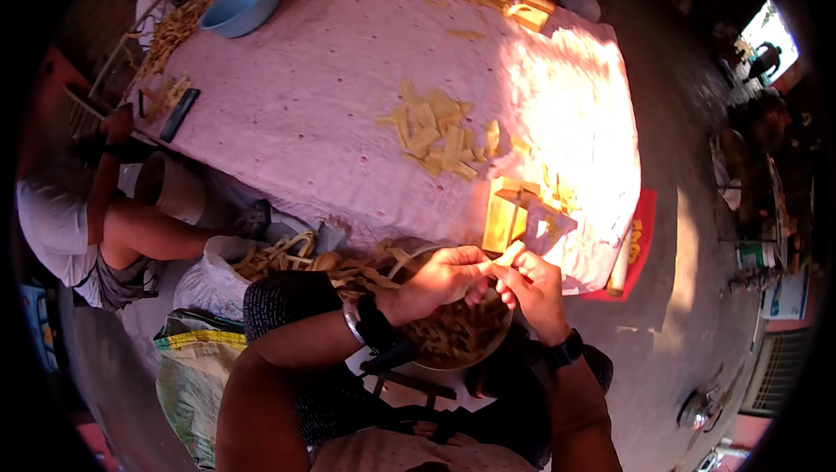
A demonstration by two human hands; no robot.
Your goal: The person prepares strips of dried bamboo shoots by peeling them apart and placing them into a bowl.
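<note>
Counter [322, 106] is carrying apparently finished pieces [453, 146]; your left hand [448, 277] and right hand [536, 291] are pinching 1 strip [509, 254]; basin strips [448, 337] are seemingly awaiting.

My left hand [446, 275] and right hand [538, 287] are hiding most of the pale strip [509, 254] I'm pinching and part of the bowl [499, 343] below. The upper edge is cropping the person opposite [585, 7]; glare is washing out the cloth [570, 97].
</note>
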